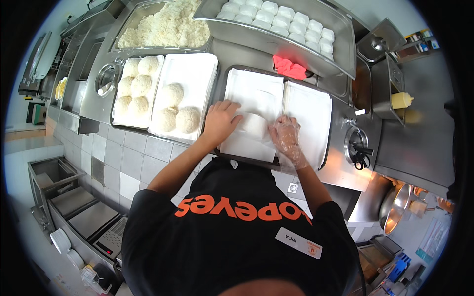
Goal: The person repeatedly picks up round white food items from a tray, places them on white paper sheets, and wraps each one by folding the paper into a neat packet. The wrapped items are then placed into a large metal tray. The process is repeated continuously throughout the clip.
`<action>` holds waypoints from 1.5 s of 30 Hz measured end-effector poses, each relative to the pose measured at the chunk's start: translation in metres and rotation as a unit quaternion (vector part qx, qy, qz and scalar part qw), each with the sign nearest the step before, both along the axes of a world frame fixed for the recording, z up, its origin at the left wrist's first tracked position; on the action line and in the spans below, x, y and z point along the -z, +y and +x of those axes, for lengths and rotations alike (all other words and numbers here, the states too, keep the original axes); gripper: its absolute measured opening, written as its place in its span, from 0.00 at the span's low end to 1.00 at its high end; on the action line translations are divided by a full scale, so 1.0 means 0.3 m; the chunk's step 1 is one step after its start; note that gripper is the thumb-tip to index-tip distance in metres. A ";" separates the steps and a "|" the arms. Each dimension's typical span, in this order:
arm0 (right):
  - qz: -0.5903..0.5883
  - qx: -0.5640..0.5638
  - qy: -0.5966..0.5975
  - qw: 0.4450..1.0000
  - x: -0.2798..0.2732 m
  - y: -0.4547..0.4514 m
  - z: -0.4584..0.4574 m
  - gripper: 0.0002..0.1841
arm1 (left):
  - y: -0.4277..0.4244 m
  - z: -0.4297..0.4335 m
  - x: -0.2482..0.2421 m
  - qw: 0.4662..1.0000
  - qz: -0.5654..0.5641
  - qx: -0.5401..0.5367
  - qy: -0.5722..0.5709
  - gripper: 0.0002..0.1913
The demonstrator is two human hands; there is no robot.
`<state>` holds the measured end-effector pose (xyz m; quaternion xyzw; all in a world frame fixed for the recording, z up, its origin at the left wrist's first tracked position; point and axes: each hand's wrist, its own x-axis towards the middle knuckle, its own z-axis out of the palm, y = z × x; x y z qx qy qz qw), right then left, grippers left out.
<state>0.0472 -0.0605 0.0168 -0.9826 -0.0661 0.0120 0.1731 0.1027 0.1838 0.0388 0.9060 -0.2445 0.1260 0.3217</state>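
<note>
A rice portion [255, 125] lies partly wrapped in a white sheet [246, 142] on top of a stack on a dark tray [327, 146]. My bare left hand [219, 121] rests at the left side of the wrap, thumb apart from the fingers; whether it pinches the sheet is unclear. At the other side, my right hand [287, 138], in a clear plastic glove, has its curled fingers on the sheet's edge. A second stack of white sheets [309, 118] lies on the same tray, beyond the right hand.
Left, another tray [129, 128] bears unwrapped rice balls [141, 86] on paper. Behind stand a pan of loose rice [166, 27] and a deep steel pan [259, 40] of wrapped white portions [280, 20]. A red cloth [289, 67] lies near it; black-handled scissors [362, 159] are at right.
</note>
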 end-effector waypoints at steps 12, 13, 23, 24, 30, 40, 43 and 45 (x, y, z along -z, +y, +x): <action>-0.067 -0.026 0.005 0.997 -0.047 0.042 0.310 0.20 | -0.071 -0.122 0.020 0.968 0.106 0.222 -0.051 0.26; -0.072 -0.048 0.050 0.995 -0.061 0.036 0.336 0.20 | -0.073 -0.122 0.023 0.968 0.108 0.218 -0.053 0.26; -0.084 -0.187 -0.101 0.974 -0.207 0.103 0.027 0.04 | -0.062 -0.129 0.050 0.967 0.115 0.224 0.033 0.21; -0.065 -0.166 -0.126 0.976 -0.197 0.121 -0.002 0.03 | -0.061 -0.134 0.048 0.969 0.098 0.223 0.045 0.20; -0.064 -0.152 -0.134 0.977 -0.183 0.145 -0.077 0.08 | -0.075 -0.166 0.025 0.973 0.152 0.050 -0.166 0.23; -0.021 0.019 -0.063 0.998 0.044 0.170 -0.198 0.17 | 0.093 -0.115 0.125 0.989 0.044 0.141 -0.005 0.19; 0.078 0.040 0.081 0.993 0.052 0.073 -0.054 0.11 | 0.095 0.038 0.069 0.958 0.000 0.207 0.201 0.10; 0.145 0.014 0.248 0.958 -0.005 0.007 0.080 0.08 | 0.068 0.172 0.012 0.869 0.018 0.214 0.447 0.09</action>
